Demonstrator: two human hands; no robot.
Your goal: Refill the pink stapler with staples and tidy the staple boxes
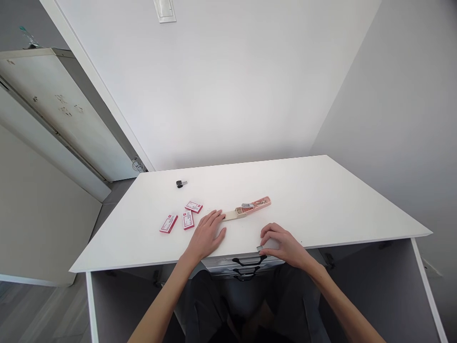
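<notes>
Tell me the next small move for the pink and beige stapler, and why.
Probably slide the left hand forward to grip the pink and beige stapler: its fingertips lie at the beige end, while the right hand rests on a small grey piece at the white table's front edge.

The table (321,200) is showing plain white. The stapler (250,208) is showing pink with a cream end. Three boxes (168,223) are showing red edges and white labels. Handles (249,261) are showing black against grey drawers (221,263).
</notes>
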